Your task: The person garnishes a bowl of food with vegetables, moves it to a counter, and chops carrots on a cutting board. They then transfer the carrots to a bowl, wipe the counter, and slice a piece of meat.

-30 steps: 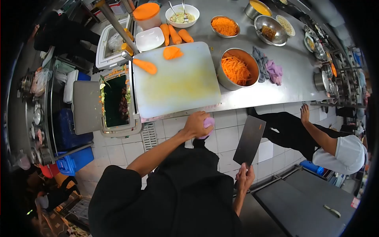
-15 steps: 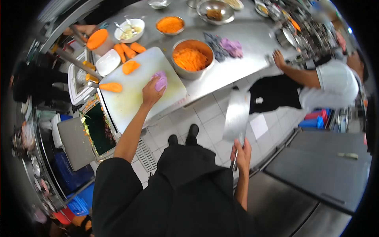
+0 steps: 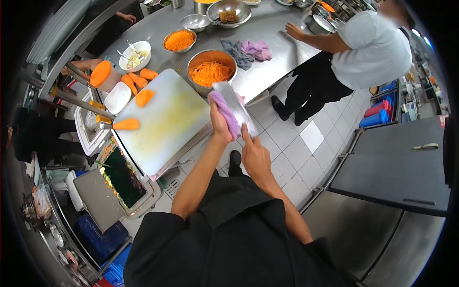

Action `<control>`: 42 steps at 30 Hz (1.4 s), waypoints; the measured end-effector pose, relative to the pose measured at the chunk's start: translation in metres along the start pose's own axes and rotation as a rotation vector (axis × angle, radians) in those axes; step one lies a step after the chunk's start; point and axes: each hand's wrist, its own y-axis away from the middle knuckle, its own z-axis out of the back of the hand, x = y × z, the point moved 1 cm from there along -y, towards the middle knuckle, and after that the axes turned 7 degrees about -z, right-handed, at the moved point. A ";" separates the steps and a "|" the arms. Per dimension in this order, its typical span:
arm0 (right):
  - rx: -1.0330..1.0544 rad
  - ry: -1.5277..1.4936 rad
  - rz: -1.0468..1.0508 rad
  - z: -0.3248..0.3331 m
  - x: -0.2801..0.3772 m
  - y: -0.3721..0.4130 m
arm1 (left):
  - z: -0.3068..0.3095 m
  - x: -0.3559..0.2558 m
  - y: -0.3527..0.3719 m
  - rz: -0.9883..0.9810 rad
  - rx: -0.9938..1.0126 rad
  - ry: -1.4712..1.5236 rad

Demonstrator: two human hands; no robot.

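My left hand (image 3: 221,120) is wrapped round a purple cloth (image 3: 226,113), which lies against the flat of a cleaver blade (image 3: 239,107). My right hand (image 3: 255,155) grips the cleaver at its lower end; the handle is hidden in the fingers. Both hands are beyond the right edge of a white cutting board (image 3: 167,124). On the board lie an orange carrot piece (image 3: 144,98) and a peeled carrot (image 3: 126,124). A steel pot (image 3: 230,60) of shredded carrot stands just beyond the hands.
Whole carrots (image 3: 138,80), a white dish (image 3: 117,98), a white bowl (image 3: 141,61) with spoons and an orange-lidded tub (image 3: 102,76) stand at the left. Cloths (image 3: 239,53) lie behind the pot. A co-worker (image 3: 368,52) stands at the right. A waste bin (image 3: 122,177) is below the board.
My left hand has lifted the purple cloth off the board and brought it onto the blade. My right hand has moved left with the cleaver. The co-worker stands farther back in view.
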 end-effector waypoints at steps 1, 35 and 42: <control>0.025 -0.017 0.009 0.003 -0.004 0.012 | 0.001 -0.001 -0.008 -0.109 -0.110 -0.094; -0.369 -0.333 -0.007 0.022 -0.039 -0.079 | 0.001 0.087 -0.130 -0.092 0.109 -0.300; -0.257 -0.670 -0.246 0.062 -0.106 -0.147 | -0.042 -0.010 -0.300 -0.482 -0.190 -1.129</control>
